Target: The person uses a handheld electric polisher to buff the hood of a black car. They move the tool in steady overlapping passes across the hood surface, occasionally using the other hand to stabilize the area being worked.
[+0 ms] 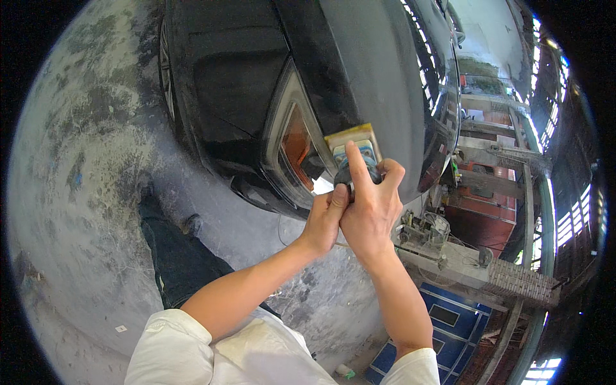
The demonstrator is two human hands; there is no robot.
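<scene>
A power sander with a rectangular pad (351, 133) and a dark body (346, 172) rests on the dull grey panel of a black car (237, 77). My right hand (372, 215) wraps over its body, the index finger stretched along the top. My left hand (325, 221) is closed at the rear end of the sander, close against my right hand, its thumb pointing up; its fingers are partly hidden. Just left of the pad is the car's pointed lamp (296, 144), with an orange part inside. The sanded-looking grey surface (385, 83) spreads away beyond the pad.
Stained concrete floor (96, 141) lies to the left. On the right stand a cluttered workbench (462, 260), a red cabinet-like box (481, 215) and blue panels (452, 314). A thin cord (280, 232) hangs below the car's edge.
</scene>
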